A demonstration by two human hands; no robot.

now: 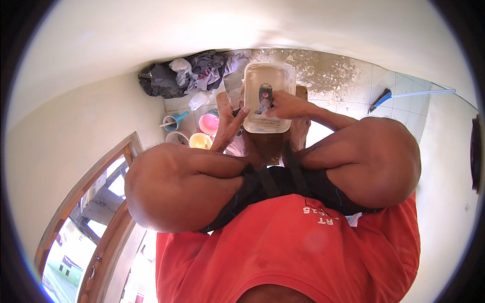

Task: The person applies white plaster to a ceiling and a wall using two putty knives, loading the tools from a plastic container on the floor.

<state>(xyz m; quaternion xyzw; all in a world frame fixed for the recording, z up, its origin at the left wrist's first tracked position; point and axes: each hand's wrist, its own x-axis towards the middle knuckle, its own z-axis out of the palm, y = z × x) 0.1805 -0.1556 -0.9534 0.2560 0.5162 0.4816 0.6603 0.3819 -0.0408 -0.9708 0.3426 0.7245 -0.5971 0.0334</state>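
A translucent rectangular tub [249, 83] with pale, wet-looking contents stands between my bent knees. Inside it is a dark oblong thing [265, 92] with a small reddish spot; I cannot make out its kind. My right hand [283, 105] reaches over the tub's right rim, its fingers closed on the lower end of that thing. Beside the tub's left wall is my left hand [228, 122], thumb and fingers apart, the thumb near the rim. Part of a brown support [301, 92] shows under the tub.
Left of the tub stand a pink container [209, 122], a yellow one [200, 141] and a blue-handled dipper [177, 119]. Dark plastic bags [169, 79] lie along the wall. Flaky debris [328, 76] covers the floor behind; a blue brush [382, 97] lies right. A wooden-framed door [108, 242] is at left.
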